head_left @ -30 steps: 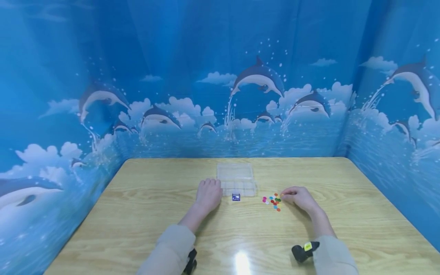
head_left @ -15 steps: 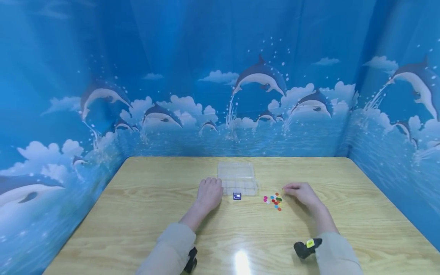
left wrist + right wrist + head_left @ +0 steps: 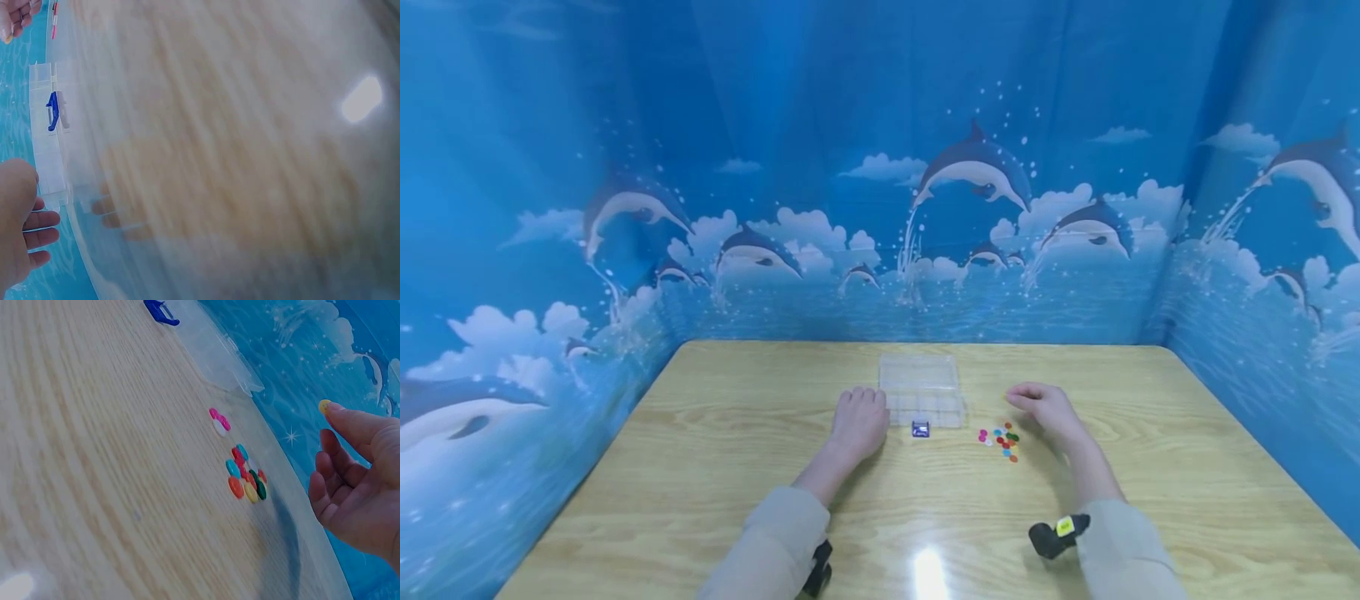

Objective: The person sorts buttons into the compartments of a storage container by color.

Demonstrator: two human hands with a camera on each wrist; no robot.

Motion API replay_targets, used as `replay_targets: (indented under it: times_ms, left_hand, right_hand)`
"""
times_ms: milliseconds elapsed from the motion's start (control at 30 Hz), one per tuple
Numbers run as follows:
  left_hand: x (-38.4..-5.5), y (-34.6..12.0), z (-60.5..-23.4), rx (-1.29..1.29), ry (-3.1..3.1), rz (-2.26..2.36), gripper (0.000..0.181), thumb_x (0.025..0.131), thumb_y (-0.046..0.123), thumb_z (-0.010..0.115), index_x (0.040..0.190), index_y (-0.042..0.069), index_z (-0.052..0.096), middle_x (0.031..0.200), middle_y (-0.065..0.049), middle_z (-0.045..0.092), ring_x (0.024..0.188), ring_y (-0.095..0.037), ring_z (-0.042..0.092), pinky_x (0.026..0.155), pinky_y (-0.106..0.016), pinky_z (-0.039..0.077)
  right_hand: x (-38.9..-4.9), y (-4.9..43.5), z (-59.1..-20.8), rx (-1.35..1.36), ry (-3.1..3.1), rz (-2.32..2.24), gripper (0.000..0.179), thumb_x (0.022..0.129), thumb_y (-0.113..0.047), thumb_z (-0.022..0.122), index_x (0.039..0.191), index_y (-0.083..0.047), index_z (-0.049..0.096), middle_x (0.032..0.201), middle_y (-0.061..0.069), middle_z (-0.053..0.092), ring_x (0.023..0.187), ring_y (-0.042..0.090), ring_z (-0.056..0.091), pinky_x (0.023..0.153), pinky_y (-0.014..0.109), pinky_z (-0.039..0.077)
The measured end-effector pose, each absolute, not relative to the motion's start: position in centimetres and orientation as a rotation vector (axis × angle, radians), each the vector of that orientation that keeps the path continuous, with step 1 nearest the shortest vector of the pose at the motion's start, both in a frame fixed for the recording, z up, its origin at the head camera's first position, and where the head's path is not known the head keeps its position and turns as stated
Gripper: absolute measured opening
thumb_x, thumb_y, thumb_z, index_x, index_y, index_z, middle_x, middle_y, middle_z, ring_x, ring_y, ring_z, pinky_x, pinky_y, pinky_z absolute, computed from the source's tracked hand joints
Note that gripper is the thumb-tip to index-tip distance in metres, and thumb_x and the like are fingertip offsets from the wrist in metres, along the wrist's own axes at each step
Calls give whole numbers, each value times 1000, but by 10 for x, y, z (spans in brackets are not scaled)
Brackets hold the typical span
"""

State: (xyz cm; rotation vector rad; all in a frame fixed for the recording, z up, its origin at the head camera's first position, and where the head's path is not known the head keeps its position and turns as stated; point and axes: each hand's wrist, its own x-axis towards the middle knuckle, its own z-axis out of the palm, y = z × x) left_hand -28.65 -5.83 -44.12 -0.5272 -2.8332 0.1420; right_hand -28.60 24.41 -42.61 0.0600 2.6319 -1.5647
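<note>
My right hand [image 3: 1047, 410] pinches a small yellow button [image 3: 324, 406] between thumb and forefinger, raised off the table; its other fingers curl loosely. Below it on the table lies a loose cluster of coloured buttons [image 3: 1004, 440], in pink, white, red, blue, orange, green and yellow. My left hand [image 3: 859, 422] holds the left end of a clear plastic compartment box [image 3: 938, 412], its thumb and fingers at the corner in the left wrist view. The box lies with its lid [image 3: 917, 372] folded back. A blue latch [image 3: 921, 429] sticks out at the box's front.
A wood-grain table [image 3: 737, 417] carries everything. Blue dolphin-print curtains [image 3: 820, 125] enclose its back and sides. A black wrist camera [image 3: 1057, 537] sits on the right sleeve, and bright glare [image 3: 929, 575] marks the table's front.
My right hand has lifted the yellow button away from the cluster, first slightly right, then back left and farther from me. My left hand stays at the box.
</note>
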Motion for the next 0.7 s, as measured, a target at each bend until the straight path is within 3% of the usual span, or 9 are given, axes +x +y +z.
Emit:
replay_targets:
  times_ms: [700]
  left_hand:
    - [-285,-59,-443,-527,-2795,99,19,93,27,51,89,9,56,79,-5,53,77,-21,49,71,-35,42]
  right_hand:
    - [-296,203,-416,-70,2567,-1712,33,92,-18,57,115,7,56,114,18,58,110,32,50,92,45,43]
